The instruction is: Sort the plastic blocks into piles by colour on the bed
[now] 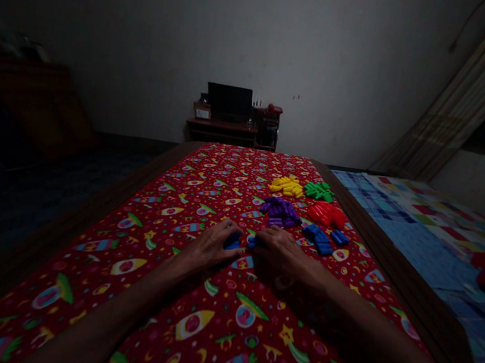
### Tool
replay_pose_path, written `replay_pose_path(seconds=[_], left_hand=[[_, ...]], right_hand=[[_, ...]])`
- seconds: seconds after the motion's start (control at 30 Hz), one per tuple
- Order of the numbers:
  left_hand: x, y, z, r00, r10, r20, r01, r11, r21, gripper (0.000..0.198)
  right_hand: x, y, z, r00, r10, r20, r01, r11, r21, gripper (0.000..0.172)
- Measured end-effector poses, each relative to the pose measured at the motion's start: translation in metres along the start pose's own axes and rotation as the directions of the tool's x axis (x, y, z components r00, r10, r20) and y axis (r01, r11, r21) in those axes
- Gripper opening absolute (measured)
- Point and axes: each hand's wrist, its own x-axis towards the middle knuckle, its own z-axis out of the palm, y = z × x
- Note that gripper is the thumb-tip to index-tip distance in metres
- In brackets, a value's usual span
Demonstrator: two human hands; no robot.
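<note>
On the red patterned cloth, my left hand (218, 241) curls its fingers and thumb around blue plastic pieces (233, 241), which are partly hidden under it. Facing it, my right hand (282, 250) has its fingertips closed on a small blue piece (251, 241). A narrow gap separates the two hands. Just beyond the right hand lies a pile of purple pieces (282, 210). To its right are more blue pieces (319, 239), lying side by side, with another small blue group (340, 237) beside them. The light is too dim to tell the exact kind of these short, tube-like pieces.
Farther back are piles of yellow pieces (286, 186), green pieces (319, 191) and red pieces (326, 214). The red cloth (189, 317) with rockets covers the long surface. A desk with a dark monitor (229, 102) stands by the wall; checkered bedding (424, 229) lies right.
</note>
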Motion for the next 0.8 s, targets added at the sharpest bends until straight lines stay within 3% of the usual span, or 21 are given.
replay_pose_path(seconds=[0.27, 0.4, 0.5, 0.63, 0.73, 0.8], left_hand=[[0.004, -0.005, 0.0, 0.999, -0.039, -0.038, 0.036, 0.997, -0.072, 0.045], [0.006, -0.006, 0.004, 0.996, -0.049, -0.07, 0.041, 0.992, -0.118, 0.048], [0.007, -0.005, 0.004, 0.995, -0.063, -0.073, 0.052, 0.989, -0.142, 0.047], [0.007, -0.005, 0.001, 0.997, -0.051, -0.054, 0.042, 0.986, -0.161, 0.026], [0.008, -0.008, -0.003, 0.997, -0.059, -0.051, 0.05, 0.984, -0.171, 0.023], [0.009, -0.013, -0.006, 0.995, -0.074, -0.066, 0.062, 0.983, -0.171, 0.028]], right_hand=[[-0.055, 0.041, -0.043, 0.975, 0.185, -0.121, -0.213, 0.935, -0.285, 0.021], [-0.063, 0.046, -0.053, 0.964, 0.211, -0.162, -0.251, 0.924, -0.289, 0.022], [-0.05, 0.032, -0.038, 0.984, 0.103, -0.144, -0.126, 0.979, -0.162, 0.023], [-0.026, 0.008, 0.001, 0.993, -0.064, -0.097, 0.067, 0.997, 0.025, 0.038], [-0.006, -0.005, 0.023, 0.992, -0.118, -0.042, 0.122, 0.987, 0.104, 0.052], [0.006, -0.012, 0.029, 0.992, -0.127, 0.017, 0.124, 0.985, 0.121, 0.051]])
